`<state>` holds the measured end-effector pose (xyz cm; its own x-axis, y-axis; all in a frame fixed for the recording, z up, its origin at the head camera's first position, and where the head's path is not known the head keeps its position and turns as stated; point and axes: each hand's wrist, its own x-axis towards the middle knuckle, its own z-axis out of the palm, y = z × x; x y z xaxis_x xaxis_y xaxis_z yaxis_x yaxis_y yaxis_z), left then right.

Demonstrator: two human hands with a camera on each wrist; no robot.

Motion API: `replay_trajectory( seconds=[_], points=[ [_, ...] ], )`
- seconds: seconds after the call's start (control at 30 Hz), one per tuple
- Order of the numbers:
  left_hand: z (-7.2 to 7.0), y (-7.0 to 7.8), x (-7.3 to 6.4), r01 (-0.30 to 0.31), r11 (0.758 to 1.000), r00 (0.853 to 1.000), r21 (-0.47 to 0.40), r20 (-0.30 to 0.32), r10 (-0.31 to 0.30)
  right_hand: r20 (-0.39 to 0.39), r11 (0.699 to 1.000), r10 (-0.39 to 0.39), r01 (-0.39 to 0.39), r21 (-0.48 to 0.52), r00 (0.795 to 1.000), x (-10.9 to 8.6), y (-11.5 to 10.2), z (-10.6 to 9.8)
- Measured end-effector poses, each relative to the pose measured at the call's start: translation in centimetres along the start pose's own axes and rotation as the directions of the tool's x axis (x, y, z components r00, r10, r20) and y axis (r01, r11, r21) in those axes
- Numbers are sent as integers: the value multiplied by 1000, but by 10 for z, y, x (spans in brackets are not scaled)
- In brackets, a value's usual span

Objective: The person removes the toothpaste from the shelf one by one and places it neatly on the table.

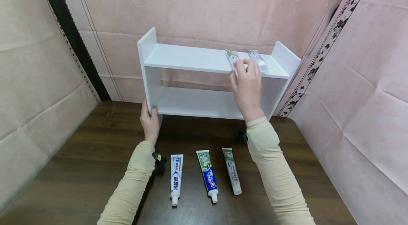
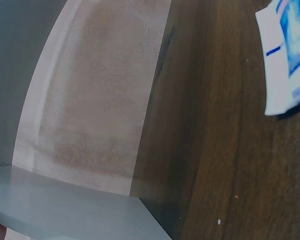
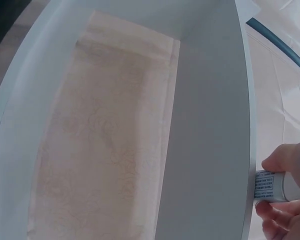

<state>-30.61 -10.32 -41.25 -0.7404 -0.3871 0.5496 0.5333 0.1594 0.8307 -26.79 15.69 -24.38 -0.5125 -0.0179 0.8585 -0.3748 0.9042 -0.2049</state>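
Our right grip [image 1: 248, 85] pinches a toothpaste tube [image 1: 232, 56] at the white shelf's upper board [image 1: 188, 57], just left of a second tube [image 1: 256, 60], our right forearm [image 1: 277, 173] stretched forward. Our left grip [image 1: 150, 124] holds the shelf's left side panel [image 1: 150, 83] low down. Three more tubes [image 1: 208, 173] lie on the worktop [image 1: 76, 172] between our arms.

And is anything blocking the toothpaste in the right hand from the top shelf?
Nothing visible stands in the way. The right hand holds the toothpaste tube at the top shelf; another tube is up there too, but off to its right.
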Motion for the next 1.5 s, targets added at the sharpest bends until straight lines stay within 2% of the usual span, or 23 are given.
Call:
replay_trajectory(
  seconds=[0.33,0.97,1.3,1.5],
  points=[
    [1,0,0,-6,1000,1000,-7,1,6,20,998,43,-44,39,999,-2,-3,-3],
    [0,-1,0,-3,1000,1000,-15,10,3,46,997,72,-73,20,996,-11,-7,-15],
    [0,-5,2,-8,1000,1000,-22,-2,8,108,990,117,-125,66,987,-18,0,-16],
    [0,-7,1,-1,1000,1000,-29,-2,1,87,990,98,-106,88,991,-21,4,-15]
  ],
)
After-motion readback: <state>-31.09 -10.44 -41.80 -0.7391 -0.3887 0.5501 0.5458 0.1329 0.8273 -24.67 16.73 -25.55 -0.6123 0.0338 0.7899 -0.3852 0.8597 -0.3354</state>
